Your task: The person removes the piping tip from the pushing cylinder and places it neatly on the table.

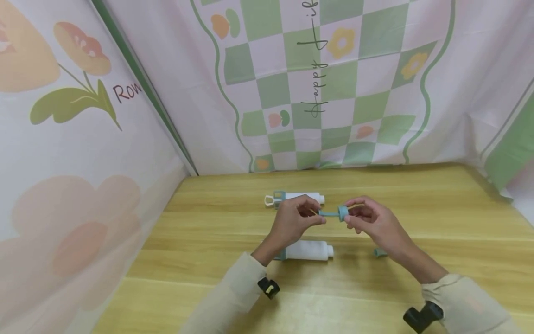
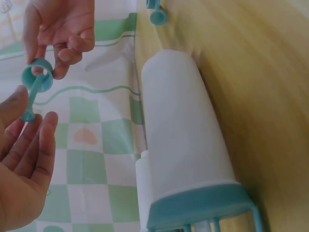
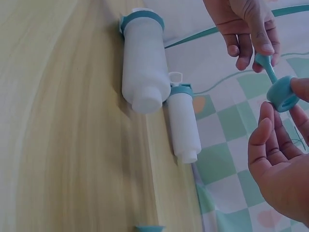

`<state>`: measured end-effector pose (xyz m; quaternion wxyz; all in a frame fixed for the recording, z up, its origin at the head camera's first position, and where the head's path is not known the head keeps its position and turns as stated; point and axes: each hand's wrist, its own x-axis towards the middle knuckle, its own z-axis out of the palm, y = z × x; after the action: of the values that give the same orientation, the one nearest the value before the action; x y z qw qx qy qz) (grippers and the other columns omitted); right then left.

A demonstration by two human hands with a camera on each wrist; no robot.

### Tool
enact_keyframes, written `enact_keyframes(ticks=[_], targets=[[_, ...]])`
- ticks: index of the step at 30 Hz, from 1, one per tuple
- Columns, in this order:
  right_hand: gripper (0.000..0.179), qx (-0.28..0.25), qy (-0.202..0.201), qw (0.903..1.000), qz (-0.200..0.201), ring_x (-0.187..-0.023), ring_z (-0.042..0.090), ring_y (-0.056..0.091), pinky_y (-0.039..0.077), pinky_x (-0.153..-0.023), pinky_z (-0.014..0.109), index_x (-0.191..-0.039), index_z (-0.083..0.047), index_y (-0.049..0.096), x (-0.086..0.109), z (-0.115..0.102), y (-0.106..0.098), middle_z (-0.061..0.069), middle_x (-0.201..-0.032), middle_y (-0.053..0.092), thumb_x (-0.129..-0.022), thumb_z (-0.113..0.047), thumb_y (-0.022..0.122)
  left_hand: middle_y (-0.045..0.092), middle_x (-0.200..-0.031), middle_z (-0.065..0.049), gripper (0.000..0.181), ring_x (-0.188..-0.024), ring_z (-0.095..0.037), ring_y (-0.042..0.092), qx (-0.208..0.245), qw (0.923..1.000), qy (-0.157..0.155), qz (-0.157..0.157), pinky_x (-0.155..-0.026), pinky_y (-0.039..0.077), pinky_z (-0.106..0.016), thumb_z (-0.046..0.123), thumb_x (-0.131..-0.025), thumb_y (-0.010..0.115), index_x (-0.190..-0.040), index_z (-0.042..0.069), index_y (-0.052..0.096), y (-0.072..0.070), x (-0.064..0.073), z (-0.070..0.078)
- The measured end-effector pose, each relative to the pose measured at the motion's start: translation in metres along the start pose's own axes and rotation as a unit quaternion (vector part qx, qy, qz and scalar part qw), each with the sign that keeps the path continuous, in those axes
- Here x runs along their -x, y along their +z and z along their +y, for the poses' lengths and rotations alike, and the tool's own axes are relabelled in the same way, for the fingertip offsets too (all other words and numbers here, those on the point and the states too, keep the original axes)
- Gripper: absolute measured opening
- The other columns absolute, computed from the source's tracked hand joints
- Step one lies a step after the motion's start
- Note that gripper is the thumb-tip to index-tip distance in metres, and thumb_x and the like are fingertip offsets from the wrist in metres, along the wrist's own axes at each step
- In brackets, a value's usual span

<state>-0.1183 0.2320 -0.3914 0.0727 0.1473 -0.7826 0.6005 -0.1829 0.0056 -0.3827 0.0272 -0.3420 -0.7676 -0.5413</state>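
Between the two hands, above the table, is a teal cap point(image 1: 343, 213) with a ring-shaped end and a thin stem. My left hand point(image 1: 292, 218) pinches the small end of the stem between thumb and fingers. The ring end is held by the thumb and fingertips of my right hand point(image 1: 377, 225); its hollow inside shows in the left wrist view. Below the left hand lies a white bottle point(image 1: 308, 250) on its side, its teal collar partly hidden by the wrist. A second white bottle point(image 1: 302, 197), with a teal collar and white loop handle, lies behind that hand.
On the wooden table point(image 1: 200, 260), a small teal piece point(image 1: 380, 253) lies under the right forearm, partly covered. A patterned cloth point(image 1: 304, 93) hangs along the back edge, and a flowered one point(image 1: 75, 153) hangs at the left.
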Motion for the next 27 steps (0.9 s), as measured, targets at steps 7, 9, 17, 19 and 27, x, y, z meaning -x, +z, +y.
enact_keyframes(ticks=[7, 9, 17, 19, 27], targets=[[0.031, 0.029, 0.014, 0.9995, -0.004, -0.085, 0.021, 0.065, 0.053, -0.071, 0.028, -0.129, 0.001, 0.050, 0.000, 0.003, -0.017, 0.020, -0.110, 0.063, -0.102, -0.011, 0.058, 0.071, -0.082, 0.005, 0.021, -0.070, 0.001, 0.064, -0.035, 0.9990, -0.024, -0.013, -0.065, 0.055, -0.020, 0.009, -0.079, 0.085, -0.093, 0.002, 0.072, 0.000, -0.008, 0.000], [0.031, 0.043, 0.017, 0.9989, -0.006, -0.084, 0.020, 0.064, 0.053, -0.070, 0.028, -0.130, 0.001, 0.050, -0.002, 0.004, -0.023, 0.021, -0.111, 0.062, -0.103, -0.012, 0.058, 0.071, -0.082, 0.005, 0.020, -0.069, 0.002, 0.064, -0.050, 0.9983, -0.027, -0.017, -0.065, 0.054, -0.019, 0.009, -0.078, 0.086, -0.092, 0.003, 0.072, -0.001, -0.010, 0.000], [0.031, 0.110, 0.012, 0.9938, -0.011, -0.077, 0.018, 0.062, 0.053, -0.066, 0.027, -0.129, 0.000, 0.052, -0.012, 0.008, -0.052, 0.019, -0.106, 0.061, -0.102, -0.013, 0.059, 0.072, -0.081, 0.006, 0.018, -0.072, -0.001, 0.067, -0.078, 0.9955, -0.050, -0.020, -0.064, 0.053, -0.018, 0.011, -0.077, 0.087, -0.088, 0.006, 0.073, -0.001, -0.024, 0.000], [0.030, 0.123, 0.012, 0.9923, -0.004, -0.075, 0.018, 0.063, 0.054, -0.065, 0.028, -0.128, -0.001, 0.053, -0.013, 0.010, -0.060, 0.018, -0.104, 0.062, -0.102, -0.013, 0.060, 0.072, -0.081, 0.006, 0.018, -0.073, 0.000, 0.067, -0.082, 0.9946, -0.060, -0.023, -0.065, 0.053, -0.018, 0.013, -0.078, 0.087, -0.088, 0.007, 0.073, 0.001, -0.028, -0.001], [0.033, 0.179, 0.020, 0.9835, 0.016, -0.076, 0.015, 0.065, 0.053, -0.063, 0.028, -0.127, -0.003, 0.055, -0.018, 0.017, -0.083, 0.016, -0.103, 0.065, -0.100, -0.018, 0.064, 0.072, -0.081, 0.008, 0.020, -0.075, 0.001, 0.066, -0.105, 0.9917, -0.071, -0.023, -0.069, 0.052, -0.018, 0.014, -0.077, 0.088, -0.089, 0.008, 0.073, 0.008, -0.048, -0.003]])
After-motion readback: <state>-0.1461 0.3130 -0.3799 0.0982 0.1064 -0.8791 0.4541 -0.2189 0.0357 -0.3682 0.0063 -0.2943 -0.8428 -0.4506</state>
